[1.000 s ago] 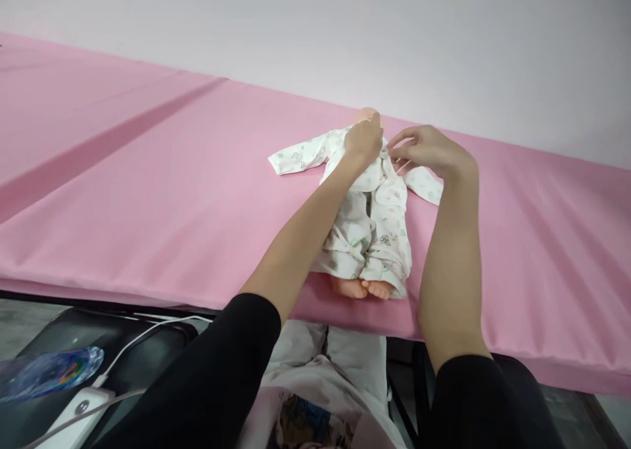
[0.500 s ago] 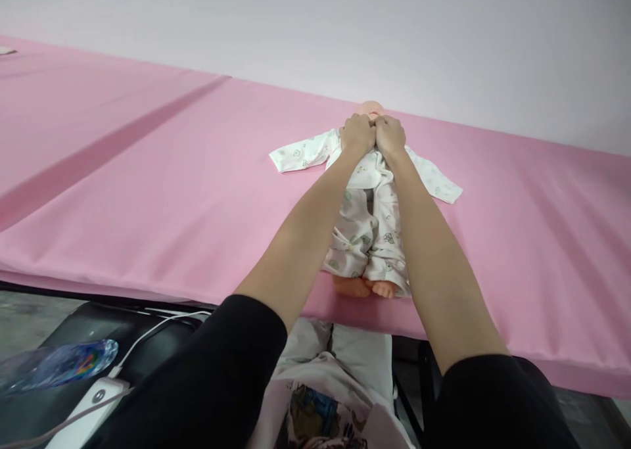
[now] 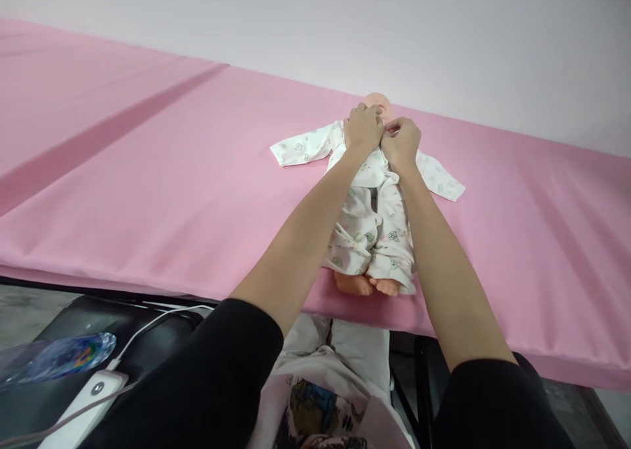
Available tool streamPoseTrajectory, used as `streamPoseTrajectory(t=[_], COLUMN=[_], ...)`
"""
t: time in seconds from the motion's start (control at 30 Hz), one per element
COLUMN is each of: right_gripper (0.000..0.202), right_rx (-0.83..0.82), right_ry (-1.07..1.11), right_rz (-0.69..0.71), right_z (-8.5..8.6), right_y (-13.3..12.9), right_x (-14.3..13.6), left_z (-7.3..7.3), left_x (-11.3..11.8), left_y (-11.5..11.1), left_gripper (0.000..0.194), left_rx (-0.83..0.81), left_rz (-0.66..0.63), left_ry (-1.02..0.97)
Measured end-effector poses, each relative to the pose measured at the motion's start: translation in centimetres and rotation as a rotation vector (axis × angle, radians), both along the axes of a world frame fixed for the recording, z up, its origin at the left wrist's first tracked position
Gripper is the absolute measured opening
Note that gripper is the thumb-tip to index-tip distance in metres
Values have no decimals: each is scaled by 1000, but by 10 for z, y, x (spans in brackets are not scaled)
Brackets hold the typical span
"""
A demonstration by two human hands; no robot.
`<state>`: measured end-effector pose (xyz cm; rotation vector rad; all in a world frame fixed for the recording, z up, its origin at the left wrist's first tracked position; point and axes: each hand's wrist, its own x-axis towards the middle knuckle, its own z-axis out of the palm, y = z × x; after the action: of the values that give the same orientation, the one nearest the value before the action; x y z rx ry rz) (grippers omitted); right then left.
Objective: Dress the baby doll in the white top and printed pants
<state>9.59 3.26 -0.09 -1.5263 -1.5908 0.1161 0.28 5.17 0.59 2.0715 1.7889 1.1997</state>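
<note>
A baby doll [image 3: 377, 100] lies on its back on a pink padded surface [image 3: 197, 173], head toward the wall and bare feet at the near edge. It wears a white printed outfit [image 3: 352, 229] with both sleeves spread out. My left hand [image 3: 363, 128] rests at the neck and upper chest of the outfit, its fingers curled and their tips hidden. Beside it, my right hand [image 3: 401, 143] is at the collar with thumb and forefinger bent together; whatever lies between them is too small to make out.
On a black chair [image 3: 148, 330] at the lower left are a clear plastic bottle [image 3: 64, 357] and a white power strip [image 3: 91, 403] with cables. The pale wall [image 3: 345, 35] stands behind the pink surface.
My right hand has moved a little right and away from my left hand, and its fingers have shifted. More of the doll's head shows. The view has shifted slightly.
</note>
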Motion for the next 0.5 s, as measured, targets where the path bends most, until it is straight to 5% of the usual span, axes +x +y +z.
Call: streamPoseTrajectory(t=[0.2, 0.5], right_gripper=[9, 12], right_rx=[-31, 46], right_ry=[-32, 44], right_rz=[2, -81], right_z=[5, -2], right_y=[-6, -10], right_x=[1, 3], left_z=[-1, -4], left_x=[-1, -12], left_y=[4, -34], left_gripper=[29, 27], left_rx=[-82, 16], left_rz=[-42, -151], left_ry=[6, 81])
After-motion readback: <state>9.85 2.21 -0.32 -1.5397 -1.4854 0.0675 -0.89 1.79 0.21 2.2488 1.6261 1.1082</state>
